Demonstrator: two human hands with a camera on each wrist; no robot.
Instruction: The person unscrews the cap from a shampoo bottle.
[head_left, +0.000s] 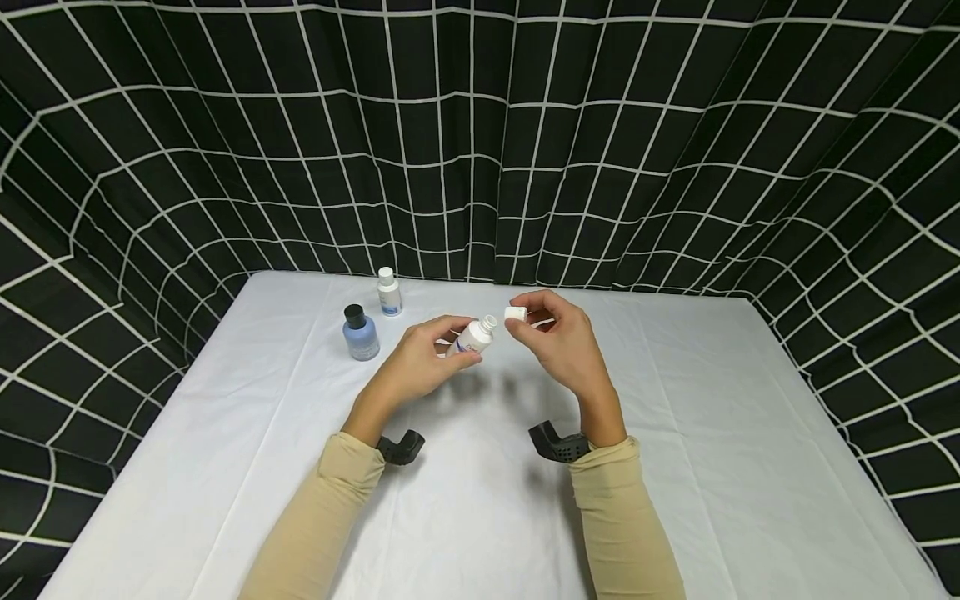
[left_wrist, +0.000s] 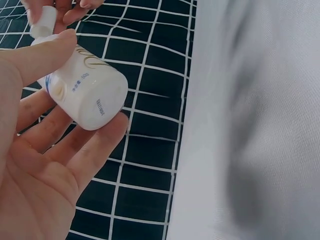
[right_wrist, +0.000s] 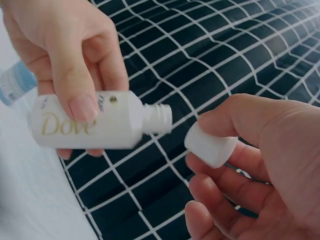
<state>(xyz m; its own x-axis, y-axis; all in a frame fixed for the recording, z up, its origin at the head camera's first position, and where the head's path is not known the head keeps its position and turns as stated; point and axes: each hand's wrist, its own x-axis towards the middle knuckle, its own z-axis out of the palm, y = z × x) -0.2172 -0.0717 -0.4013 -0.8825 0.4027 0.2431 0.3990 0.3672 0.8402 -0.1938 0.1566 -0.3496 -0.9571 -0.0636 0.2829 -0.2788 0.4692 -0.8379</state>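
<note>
My left hand grips a small white Dove bottle by its body, thumb on one side and fingers on the other. The bottle is tilted, its uncapped threaded neck pointing toward my right hand. Between thumb and fingertips, my right hand pinches a white cap, a short gap away from the neck. Both hands are above the white-covered table. From the left wrist view, the bottle's base faces the camera, and the cap partly overlaps the neck there.
Left of my left hand stands a blue bottle with a black cap. Behind it is another small white bottle, capped and upright. A black curtain with a white grid borders the white tablecloth at the back and sides.
</note>
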